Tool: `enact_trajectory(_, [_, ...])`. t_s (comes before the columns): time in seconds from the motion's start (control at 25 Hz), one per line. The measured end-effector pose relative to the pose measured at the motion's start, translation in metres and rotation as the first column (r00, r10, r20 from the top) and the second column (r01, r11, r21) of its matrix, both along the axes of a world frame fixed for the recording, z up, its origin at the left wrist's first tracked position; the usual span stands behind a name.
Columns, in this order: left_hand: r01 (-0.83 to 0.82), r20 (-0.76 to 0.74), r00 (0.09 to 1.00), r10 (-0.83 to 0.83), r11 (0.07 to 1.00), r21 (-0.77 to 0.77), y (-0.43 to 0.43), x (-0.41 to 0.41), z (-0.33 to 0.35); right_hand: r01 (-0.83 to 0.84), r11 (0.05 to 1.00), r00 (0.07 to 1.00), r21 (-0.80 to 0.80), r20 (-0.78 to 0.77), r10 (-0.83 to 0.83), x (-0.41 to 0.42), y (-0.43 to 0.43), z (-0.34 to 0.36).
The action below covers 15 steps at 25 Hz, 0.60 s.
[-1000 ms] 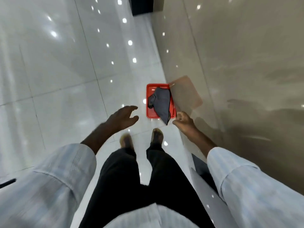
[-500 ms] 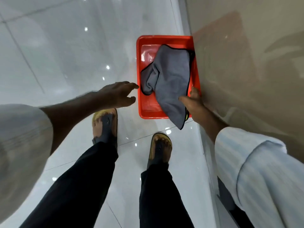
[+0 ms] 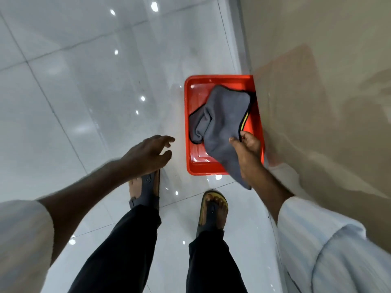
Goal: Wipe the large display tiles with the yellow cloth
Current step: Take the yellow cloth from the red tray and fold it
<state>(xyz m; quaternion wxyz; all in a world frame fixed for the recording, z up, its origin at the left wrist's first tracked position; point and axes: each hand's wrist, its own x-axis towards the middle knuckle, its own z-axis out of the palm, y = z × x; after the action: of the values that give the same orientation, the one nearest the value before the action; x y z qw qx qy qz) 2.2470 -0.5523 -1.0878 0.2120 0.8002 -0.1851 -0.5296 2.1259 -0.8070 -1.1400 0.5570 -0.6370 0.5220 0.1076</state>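
Glossy white floor (image 3: 84, 102) is seen from above, with a large beige display tile (image 3: 328, 102) standing along the right side. A red tray (image 3: 220, 79) is set on the floor, its right edge against that tile. The cloth (image 3: 222, 115) is bunched in the tray, grey face up, with a yellow strip shown along its right edge and its near corner draped over the front rim. Its near right edge is pinched by the right hand (image 3: 248, 149), thumb on top. The left hand (image 3: 148, 155) is held open, fingers spread, just left of the tray, touching nothing.
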Motion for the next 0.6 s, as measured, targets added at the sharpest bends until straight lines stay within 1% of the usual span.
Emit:
enact_trajectory(0.04, [-0.048,0.060,0.997,0.052,0.997,-0.067,-0.003,0.006,0.034,-0.061,0.998,0.994,0.001,0.093,0.061,0.016,0.009,0.038])
enact_trajectory(0.08, [-0.069,0.124,0.988,0.087,0.987,-0.145,-0.005,0.015,0.073,-0.159,0.987,0.973,-0.011,0.169,0.158,0.033,0.017,0.083])
enact_trajectory(0.16, [-0.004,0.279,0.956,0.089,0.957,-0.290,-0.009,0.039,0.161,-0.380,0.925,0.894,-0.010,0.252,0.370,0.068,0.031,0.184])
enact_trajectory(0.2, [0.059,0.371,0.925,0.079,0.936,-0.346,-0.009,0.054,0.205,-0.506,0.862,0.829,0.005,0.279,0.485,0.086,0.033,0.233])
enact_trajectory(0.28, [0.201,0.530,0.846,0.046,0.895,-0.399,-0.001,0.093,0.309,-0.722,0.692,0.664,0.035,0.319,0.676,0.125,0.037,0.344])
enact_trajectory(0.36, [0.322,0.621,0.783,0.019,0.843,-0.431,0.015,0.124,0.414,-0.824,0.565,0.535,0.034,0.372,0.758,0.162,0.042,0.457])
enact_trajectory(0.44, [0.410,0.694,0.719,0.024,0.792,-0.452,0.038,0.138,0.511,-0.882,0.471,0.409,-0.026,0.452,0.792,0.193,0.056,0.564])
enact_trajectory(0.52, [0.421,0.752,0.657,0.057,0.799,-0.429,0.062,0.145,0.595,-0.923,0.371,0.275,-0.103,0.499,0.822,0.213,0.078,0.649])
enact_trajectory(0.6, [0.421,0.831,0.547,0.099,0.825,-0.376,0.100,0.140,0.684,-0.946,0.260,0.126,-0.195,0.516,0.847,0.223,0.110,0.733])
